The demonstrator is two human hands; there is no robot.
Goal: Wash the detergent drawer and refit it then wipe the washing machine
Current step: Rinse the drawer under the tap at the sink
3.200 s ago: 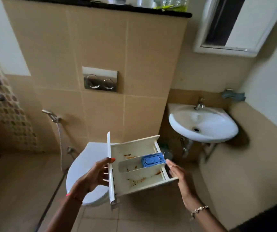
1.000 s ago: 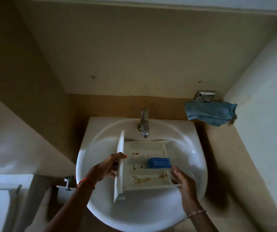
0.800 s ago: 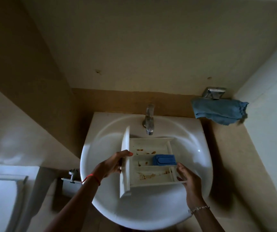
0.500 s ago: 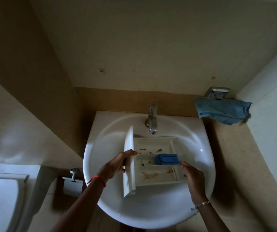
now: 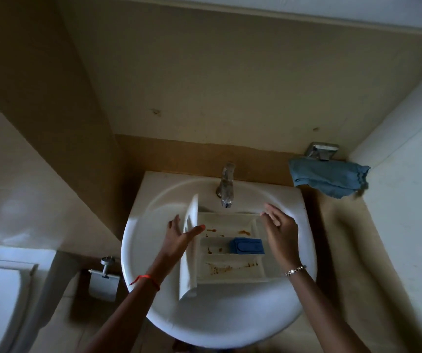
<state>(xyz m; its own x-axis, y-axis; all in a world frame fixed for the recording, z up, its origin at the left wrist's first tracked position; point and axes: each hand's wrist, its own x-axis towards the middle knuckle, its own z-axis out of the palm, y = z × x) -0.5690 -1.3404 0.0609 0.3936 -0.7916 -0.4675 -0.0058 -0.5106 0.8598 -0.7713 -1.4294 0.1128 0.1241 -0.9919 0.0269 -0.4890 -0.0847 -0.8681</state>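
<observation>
The right hand [image 5: 281, 234] has let go of the detergent drawer [image 5: 230, 273], fingers [image 5: 271, 215] loose and empty beside the tap [image 5: 226, 184]; the left hand [image 5: 179, 238] still pinches its front panel.

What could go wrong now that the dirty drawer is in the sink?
The tap hangs over the back edge of the detergent drawer, so water might splash off it and out of the sink. Only the left hand holds its front panel. The right hand is off it, so it may tip or slide.
</observation>
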